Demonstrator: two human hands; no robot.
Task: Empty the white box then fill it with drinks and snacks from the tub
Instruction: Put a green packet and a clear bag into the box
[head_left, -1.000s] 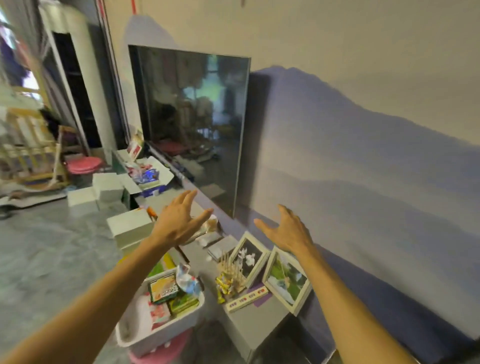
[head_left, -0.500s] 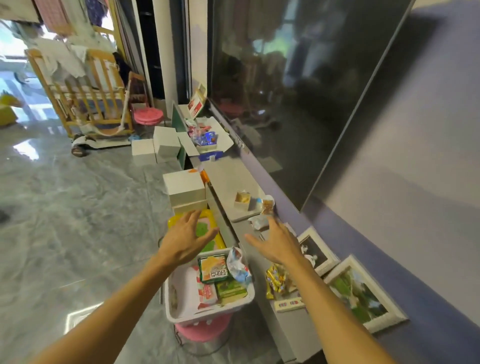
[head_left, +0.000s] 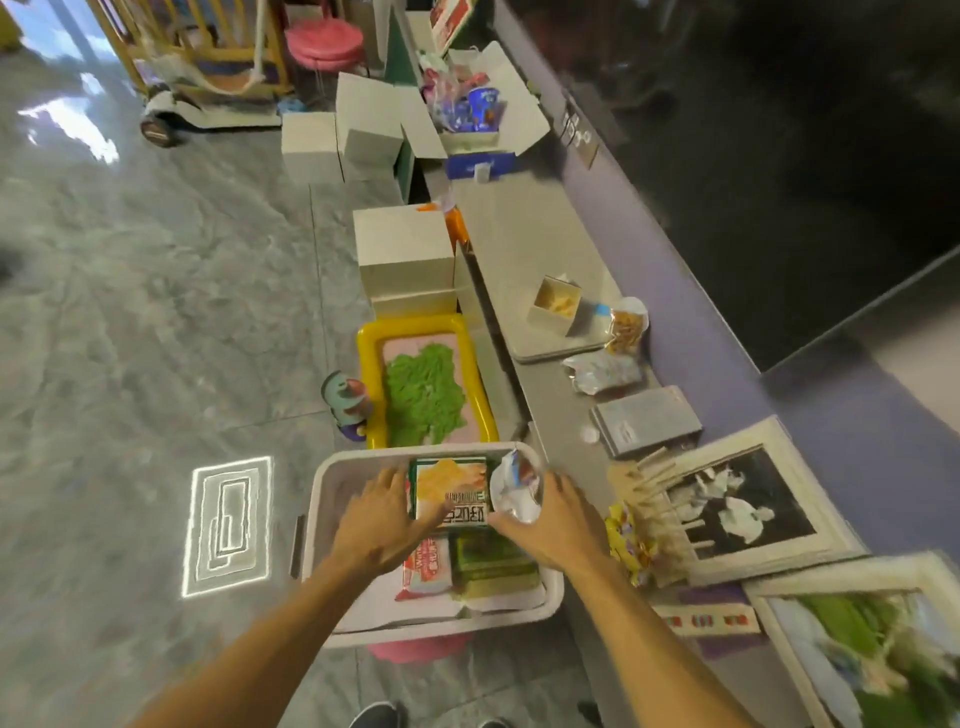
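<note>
Hovering in tub (head_left: 323, 499), apart and spread: left hand (head_left: 384, 525) over snack pack (head_left: 451, 480), right hand (head_left: 546, 525) beside crumpled bag (head_left: 511, 488). Nothing gripped; white box (head_left: 470, 140) apparently still loaded; filling not begun.

I see glossy grey marble floor (head_left: 130, 312) catching daylight at top left, a yellow wooden cot (head_left: 208, 41) and pink stool (head_left: 322, 44) behind. A low grey bench (head_left: 548, 410) runs along the purple wall (head_left: 857, 441) under a dark television (head_left: 779, 130).

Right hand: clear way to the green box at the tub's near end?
Likely yes. The green box lies on top in the tub, uncovered, right beside the right hand; the left hand is over the orange-and-green packet, out of the way.
</note>
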